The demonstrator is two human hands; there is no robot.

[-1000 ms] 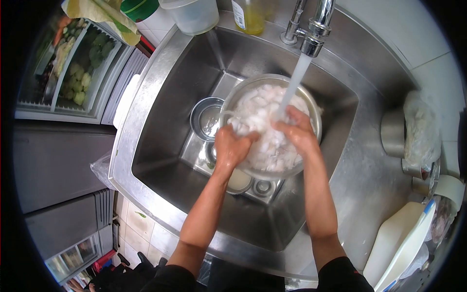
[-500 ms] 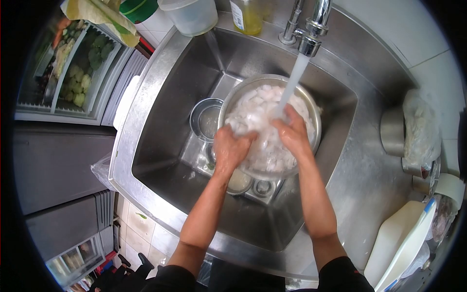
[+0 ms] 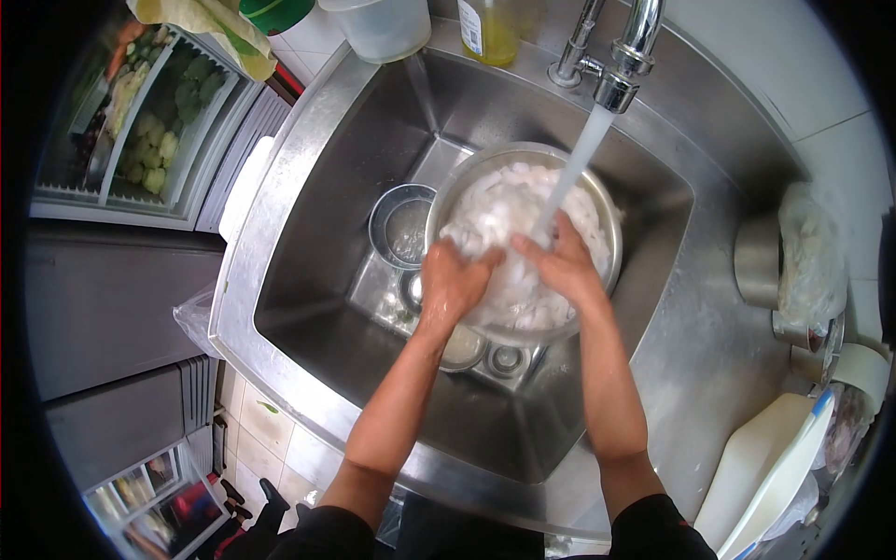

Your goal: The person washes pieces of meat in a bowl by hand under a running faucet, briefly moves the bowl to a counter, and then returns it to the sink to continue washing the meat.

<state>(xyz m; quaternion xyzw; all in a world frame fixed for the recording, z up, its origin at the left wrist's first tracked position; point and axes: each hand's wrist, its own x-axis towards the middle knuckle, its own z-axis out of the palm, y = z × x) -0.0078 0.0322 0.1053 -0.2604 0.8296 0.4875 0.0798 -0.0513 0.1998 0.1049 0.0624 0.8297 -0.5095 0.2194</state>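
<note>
A round metal bowl (image 3: 446, 201) stands in the sink, filled with wet, whitish-pink pieces (image 3: 509, 201) of raw food whose exact kind I cannot tell. Water from the faucet (image 3: 616, 89) runs into it. At the bowl's left side, my left hand (image 3: 455, 282) reaches in over the rim, thumb stretched away from the fingers, which are partly hidden among the pieces. My right hand (image 3: 565, 261) is in the bowl just beside the water stream, fingers and thumb apart, touching the pieces. Both hands look open, and no single piece is visibly gripped.
Around the bowl is a deep steel sink (image 3: 317, 271), with a small metal pan (image 3: 378, 229) to the left. Behind stand a plastic tub (image 3: 383, 28) and a bottle of yellow liquid (image 3: 490, 37). White trays (image 3: 761, 467) lean at right. A person's legs (image 3: 271, 509) show at lower left.
Both hands have shifted among the pieces, and the thumbs are closer together. The view has moved slightly, and a person at lower left has moved. Water keeps running.
</note>
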